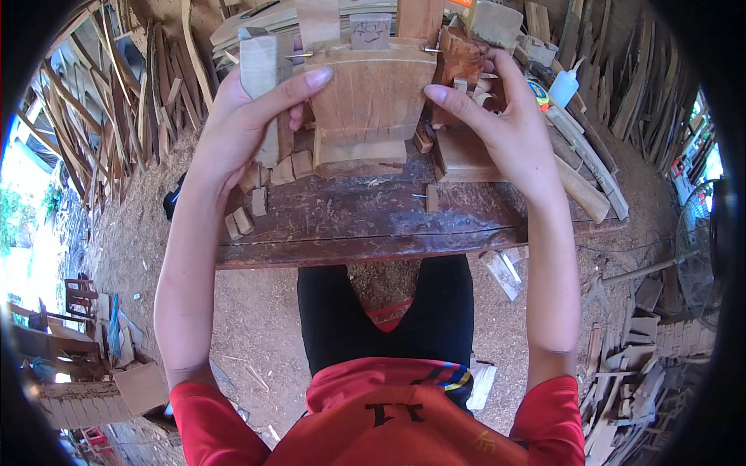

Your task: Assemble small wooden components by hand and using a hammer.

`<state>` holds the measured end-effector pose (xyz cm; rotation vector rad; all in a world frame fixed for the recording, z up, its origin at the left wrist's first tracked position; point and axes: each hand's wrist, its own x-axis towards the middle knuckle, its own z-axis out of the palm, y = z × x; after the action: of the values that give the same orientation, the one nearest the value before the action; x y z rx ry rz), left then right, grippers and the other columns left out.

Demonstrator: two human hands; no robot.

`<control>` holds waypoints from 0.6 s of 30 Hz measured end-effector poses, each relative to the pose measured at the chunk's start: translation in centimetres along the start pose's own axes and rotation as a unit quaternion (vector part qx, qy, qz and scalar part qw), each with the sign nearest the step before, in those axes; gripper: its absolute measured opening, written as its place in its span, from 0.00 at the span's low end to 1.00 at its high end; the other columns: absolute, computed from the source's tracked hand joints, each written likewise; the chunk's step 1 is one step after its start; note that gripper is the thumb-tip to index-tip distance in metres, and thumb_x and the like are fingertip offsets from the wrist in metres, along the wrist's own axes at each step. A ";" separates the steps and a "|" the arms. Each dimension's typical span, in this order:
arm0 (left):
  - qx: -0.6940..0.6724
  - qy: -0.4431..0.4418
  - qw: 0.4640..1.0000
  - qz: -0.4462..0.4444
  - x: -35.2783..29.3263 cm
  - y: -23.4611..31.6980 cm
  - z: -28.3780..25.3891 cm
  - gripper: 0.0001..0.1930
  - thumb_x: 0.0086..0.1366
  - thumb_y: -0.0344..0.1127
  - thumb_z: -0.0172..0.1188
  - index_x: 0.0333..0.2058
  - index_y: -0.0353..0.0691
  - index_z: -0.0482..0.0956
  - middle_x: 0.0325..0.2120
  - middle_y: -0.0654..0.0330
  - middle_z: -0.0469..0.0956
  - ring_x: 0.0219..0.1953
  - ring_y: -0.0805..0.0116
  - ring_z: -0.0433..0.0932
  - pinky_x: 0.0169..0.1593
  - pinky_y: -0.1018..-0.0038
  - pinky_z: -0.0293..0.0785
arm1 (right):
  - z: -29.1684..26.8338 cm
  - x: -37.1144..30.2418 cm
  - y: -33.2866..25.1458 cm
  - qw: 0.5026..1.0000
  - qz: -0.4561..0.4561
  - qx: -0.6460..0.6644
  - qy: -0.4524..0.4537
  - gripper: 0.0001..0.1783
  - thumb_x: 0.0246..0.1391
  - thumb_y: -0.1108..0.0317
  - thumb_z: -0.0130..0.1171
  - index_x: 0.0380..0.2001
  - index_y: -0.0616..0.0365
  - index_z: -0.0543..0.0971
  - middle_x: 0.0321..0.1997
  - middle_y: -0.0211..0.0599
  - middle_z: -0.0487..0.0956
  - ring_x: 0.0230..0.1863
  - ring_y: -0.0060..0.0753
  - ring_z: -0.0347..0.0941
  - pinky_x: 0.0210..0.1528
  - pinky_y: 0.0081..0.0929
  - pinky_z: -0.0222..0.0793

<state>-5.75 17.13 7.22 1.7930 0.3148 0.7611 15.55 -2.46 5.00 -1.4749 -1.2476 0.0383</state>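
A tapered wooden panel point(377, 93) is held up in front of me over the workbench, wider at its upper edge. My left hand point(242, 116) grips its left side, thumb flat on the face and most fingers hidden behind. On the opposite side, my right hand point(509, 128) holds the edge with the thumb, its other fingers curled around behind. A thin metal nail point(299, 55) sticks out at the upper left corner, and another nail point(433, 50) at the upper right. Beyond the panel stands a small grey wood block point(371, 33) with a drawn mark.
The dark wooden bench point(342, 213) bears small wood offcuts point(239, 223), a short piece with a nail point(432, 199) and a flat board point(466, 159). A white glue bottle point(563, 85) and a tape measure point(538, 93) lie at right. Wood strips point(148, 93) lean behind.
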 end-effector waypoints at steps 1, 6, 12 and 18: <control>0.004 0.000 1.000 0.000 0.0 -0.1 -0.1 0.18 0.62 0.45 0.75 0.41 0.40 0.80 0.28 0.69 0.77 0.27 0.80 0.75 0.35 0.81 0.73 | 0.0 -0.1 -0.4 0.999 0.033 0.017 -0.011 0.36 0.55 0.49 0.74 0.57 0.63 0.74 0.52 0.44 0.79 0.47 0.30 0.82 0.47 0.26 0.80; 0.000 -0.003 1.000 0.001 0.1 -0.4 -0.2 0.19 0.61 0.45 0.75 0.41 0.40 0.79 0.28 0.69 0.78 0.27 0.80 0.75 0.35 0.80 0.73 | -0.1 -0.1 -0.1 0.999 0.037 0.017 0.000 0.38 0.54 0.48 0.75 0.57 0.63 0.74 0.51 0.44 0.80 0.47 0.29 0.81 0.47 0.27 0.80; -0.001 0.000 1.000 0.005 0.1 -0.2 0.0 0.18 0.62 0.45 0.75 0.41 0.40 0.80 0.28 0.69 0.78 0.27 0.81 0.74 0.35 0.81 0.73 | -0.5 0.0 0.3 1.000 0.009 -0.012 0.003 0.36 0.54 0.50 0.75 0.57 0.63 0.74 0.51 0.43 0.80 0.47 0.28 0.81 0.47 0.27 0.80; -0.003 -0.003 1.000 0.011 -0.1 0.0 0.3 0.18 0.63 0.44 0.73 0.44 0.40 0.79 0.27 0.68 0.77 0.27 0.80 0.74 0.35 0.81 0.71 | -0.2 -0.1 -0.5 0.995 0.063 0.068 -0.023 0.33 0.55 0.53 0.75 0.55 0.62 0.75 0.51 0.40 0.80 0.47 0.24 0.80 0.49 0.26 0.78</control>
<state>-5.65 16.81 7.14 1.7961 0.2891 0.7720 15.30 -2.80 5.37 -1.4389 -1.1648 0.2383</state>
